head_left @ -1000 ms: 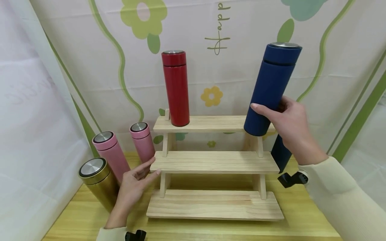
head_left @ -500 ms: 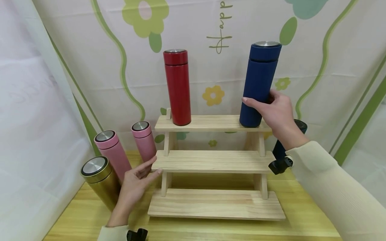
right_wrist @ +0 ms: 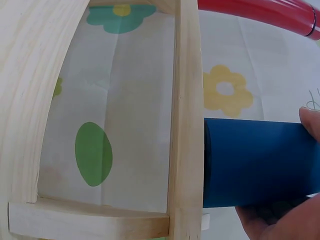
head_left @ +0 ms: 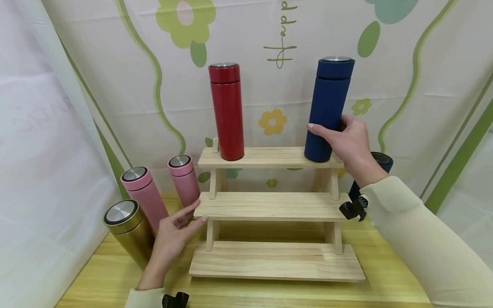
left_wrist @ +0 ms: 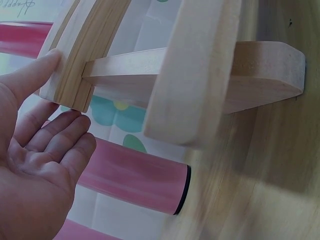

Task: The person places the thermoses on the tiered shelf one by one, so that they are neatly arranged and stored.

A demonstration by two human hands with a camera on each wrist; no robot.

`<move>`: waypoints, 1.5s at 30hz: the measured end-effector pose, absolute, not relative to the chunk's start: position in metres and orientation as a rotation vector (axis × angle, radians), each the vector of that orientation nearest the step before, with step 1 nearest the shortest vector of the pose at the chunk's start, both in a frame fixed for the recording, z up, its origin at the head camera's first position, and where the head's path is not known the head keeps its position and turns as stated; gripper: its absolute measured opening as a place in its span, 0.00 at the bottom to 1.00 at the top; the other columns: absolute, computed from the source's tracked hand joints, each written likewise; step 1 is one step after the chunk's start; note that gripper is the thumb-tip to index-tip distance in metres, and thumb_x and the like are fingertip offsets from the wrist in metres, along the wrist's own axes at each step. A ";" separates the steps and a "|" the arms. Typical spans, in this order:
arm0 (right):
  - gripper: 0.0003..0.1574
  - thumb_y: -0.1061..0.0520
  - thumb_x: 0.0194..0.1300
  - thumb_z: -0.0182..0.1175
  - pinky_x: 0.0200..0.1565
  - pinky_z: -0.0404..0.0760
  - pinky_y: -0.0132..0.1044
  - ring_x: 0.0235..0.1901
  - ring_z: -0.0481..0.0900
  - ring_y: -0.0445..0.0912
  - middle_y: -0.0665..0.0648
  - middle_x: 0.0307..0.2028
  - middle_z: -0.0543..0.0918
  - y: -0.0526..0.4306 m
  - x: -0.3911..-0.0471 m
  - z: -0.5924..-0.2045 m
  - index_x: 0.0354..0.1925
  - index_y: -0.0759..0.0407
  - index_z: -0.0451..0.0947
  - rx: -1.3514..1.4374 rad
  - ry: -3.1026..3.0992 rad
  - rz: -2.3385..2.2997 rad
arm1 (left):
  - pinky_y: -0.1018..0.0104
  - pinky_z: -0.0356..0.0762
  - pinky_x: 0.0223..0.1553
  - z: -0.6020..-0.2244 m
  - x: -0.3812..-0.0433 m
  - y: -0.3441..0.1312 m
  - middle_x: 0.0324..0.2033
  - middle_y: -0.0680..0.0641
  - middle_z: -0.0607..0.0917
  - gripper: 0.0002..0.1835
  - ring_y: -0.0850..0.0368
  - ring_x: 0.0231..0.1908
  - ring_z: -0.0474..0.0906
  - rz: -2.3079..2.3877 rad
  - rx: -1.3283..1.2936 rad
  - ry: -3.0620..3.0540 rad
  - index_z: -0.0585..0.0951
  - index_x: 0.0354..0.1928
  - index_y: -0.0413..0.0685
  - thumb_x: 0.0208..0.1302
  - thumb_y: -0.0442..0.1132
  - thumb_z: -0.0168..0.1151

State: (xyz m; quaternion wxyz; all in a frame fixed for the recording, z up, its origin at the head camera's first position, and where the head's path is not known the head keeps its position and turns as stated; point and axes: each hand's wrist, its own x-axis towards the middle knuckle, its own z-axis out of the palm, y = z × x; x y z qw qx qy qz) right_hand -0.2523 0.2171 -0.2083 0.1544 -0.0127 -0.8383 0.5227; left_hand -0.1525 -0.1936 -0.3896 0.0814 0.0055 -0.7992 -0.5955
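My right hand (head_left: 352, 147) grips a blue thermos bottle (head_left: 329, 102) around its lower half, thumb across the front. The bottle leans slightly right, its base at the right end of the top shelf of a three-tier wooden display stand (head_left: 269, 205). In the right wrist view the blue base (right_wrist: 255, 162) meets the board's edge. On the same shelf, toward the left, a red thermos bottle (head_left: 227, 115) stands upright. My left hand (head_left: 169, 239) holds the left end of the middle shelf, thumb at its front edge and fingers behind, as the left wrist view shows.
Left of the stand, two pink thermos bottles (head_left: 144, 192) and a gold one (head_left: 131, 235) stand on the wooden table (head_left: 292, 295). A dark blue bottle (head_left: 356, 188) is partly hidden behind my right forearm. A flowered cloth (head_left: 277, 90) hangs close behind.
My right hand has moved left with the blue bottle and lowered it to the top shelf, bringing it closer to upright. My left hand keeps its place on the stand.
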 end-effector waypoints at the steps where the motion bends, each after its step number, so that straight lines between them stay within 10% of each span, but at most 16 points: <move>1: 0.63 0.24 0.57 0.72 0.73 0.74 0.56 0.67 0.76 0.55 0.62 0.72 0.75 0.217 -0.253 -0.209 0.77 0.56 0.65 -0.038 -2.402 1.502 | 0.67 0.72 0.69 -0.390 -0.152 -0.194 0.69 0.52 0.79 0.33 0.54 0.71 0.73 -1.778 0.013 -2.389 0.81 0.68 0.62 0.61 0.55 0.78; 34: 0.69 0.18 0.56 0.66 0.73 0.74 0.58 0.71 0.71 0.56 0.61 0.75 0.71 0.229 -0.245 -0.227 0.82 0.52 0.58 -0.035 -2.465 1.423 | 0.65 0.72 0.69 -0.390 -0.152 -0.194 0.69 0.53 0.79 0.32 0.54 0.71 0.73 -1.770 -0.010 -2.392 0.81 0.68 0.63 0.62 0.55 0.78; 45: 0.53 0.28 0.63 0.69 0.60 0.81 0.23 0.67 0.78 0.42 0.53 0.72 0.76 0.248 -0.222 -0.242 0.79 0.43 0.65 -0.002 -2.344 1.436 | 0.66 0.72 0.69 -0.389 -0.152 -0.194 0.69 0.56 0.80 0.32 0.56 0.71 0.73 -1.767 -0.007 -2.400 0.81 0.68 0.64 0.62 0.56 0.77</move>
